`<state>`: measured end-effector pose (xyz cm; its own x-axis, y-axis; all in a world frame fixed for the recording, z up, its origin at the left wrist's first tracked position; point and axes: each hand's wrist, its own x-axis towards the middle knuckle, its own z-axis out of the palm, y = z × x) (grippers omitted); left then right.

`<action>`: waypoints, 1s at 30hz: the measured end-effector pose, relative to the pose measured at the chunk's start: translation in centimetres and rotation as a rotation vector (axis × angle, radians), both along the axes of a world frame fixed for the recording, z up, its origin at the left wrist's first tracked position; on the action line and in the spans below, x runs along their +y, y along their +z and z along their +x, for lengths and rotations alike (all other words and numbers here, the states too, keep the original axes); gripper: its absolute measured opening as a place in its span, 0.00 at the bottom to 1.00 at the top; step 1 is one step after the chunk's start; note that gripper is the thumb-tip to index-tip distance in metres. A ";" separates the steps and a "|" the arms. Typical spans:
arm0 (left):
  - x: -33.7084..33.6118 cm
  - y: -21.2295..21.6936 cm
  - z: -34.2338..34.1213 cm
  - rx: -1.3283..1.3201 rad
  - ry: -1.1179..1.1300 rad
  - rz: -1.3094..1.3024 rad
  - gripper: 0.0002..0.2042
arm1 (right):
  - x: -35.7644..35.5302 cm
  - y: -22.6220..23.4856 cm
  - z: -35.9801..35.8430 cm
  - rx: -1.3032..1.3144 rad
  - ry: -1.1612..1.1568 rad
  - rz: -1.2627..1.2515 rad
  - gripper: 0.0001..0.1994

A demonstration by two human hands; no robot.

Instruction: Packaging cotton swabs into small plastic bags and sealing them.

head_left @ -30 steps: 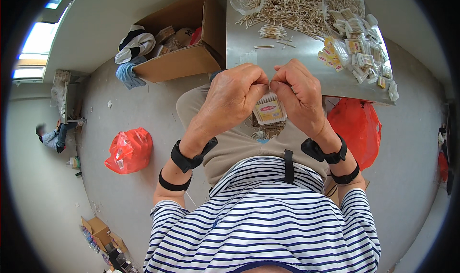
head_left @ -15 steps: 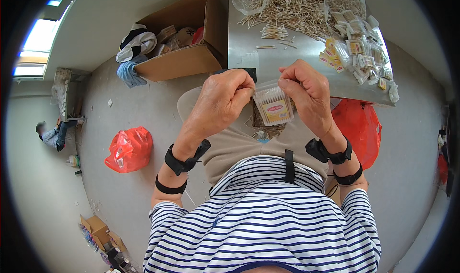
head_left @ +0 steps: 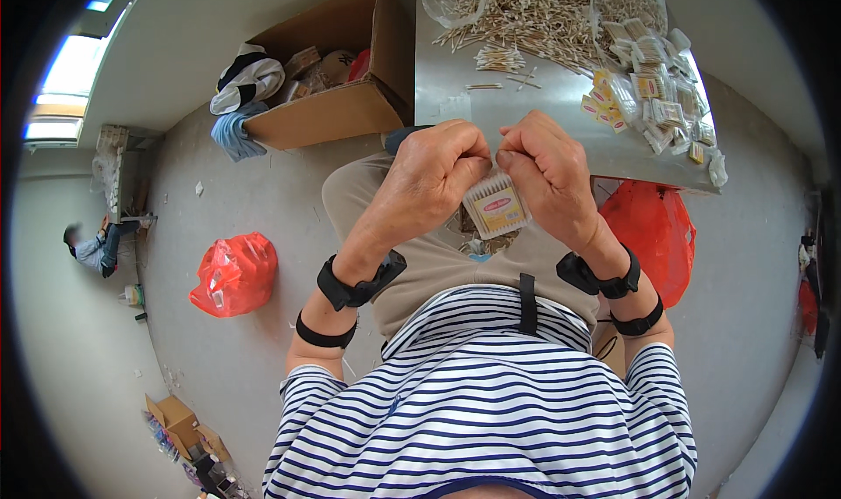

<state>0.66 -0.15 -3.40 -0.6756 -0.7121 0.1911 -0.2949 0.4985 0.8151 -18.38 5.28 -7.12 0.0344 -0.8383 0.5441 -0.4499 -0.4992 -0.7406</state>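
One clear, yellow-labelled plastic swab packet (head_left: 498, 210), long axis tilting top-left, hangs below my left hand (head_left: 434, 170) and right hand (head_left: 554, 168), both pinching it.

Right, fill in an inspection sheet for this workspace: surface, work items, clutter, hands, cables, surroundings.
Surface: metal table, strewn with loose cotton swabs.
Work items: clear swab pack with yellow label, held above the lap.
Clutter: other packs heaped on the table's right; yellow cards beside them.
Hands: left hand and right hand pinched at the pack's top.
Cables: thin dark loop by the right hip, possibly a cord.
Surroundings: open carton; red bag on floor, left.
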 end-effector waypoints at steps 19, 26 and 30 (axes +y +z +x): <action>0.3 0.4 0.9 -0.054 0.036 0.015 0.04 | -0.5 0.3 -0.7 -0.036 0.099 0.059 0.03; -0.5 -1.9 4.4 0.038 0.186 0.388 0.06 | -0.7 0.6 -3.4 -0.211 -0.067 0.243 0.02; 0.9 -4.7 1.5 0.262 0.115 0.493 0.18 | -0.9 -0.2 -2.1 -0.231 -0.030 0.141 0.02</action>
<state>2.11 0.77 -8.05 -0.5635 -0.8255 -0.0316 -0.0811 0.0173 0.9966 -20.45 4.37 -7.32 -0.1027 -0.9053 0.4122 -0.2736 -0.3727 -0.8867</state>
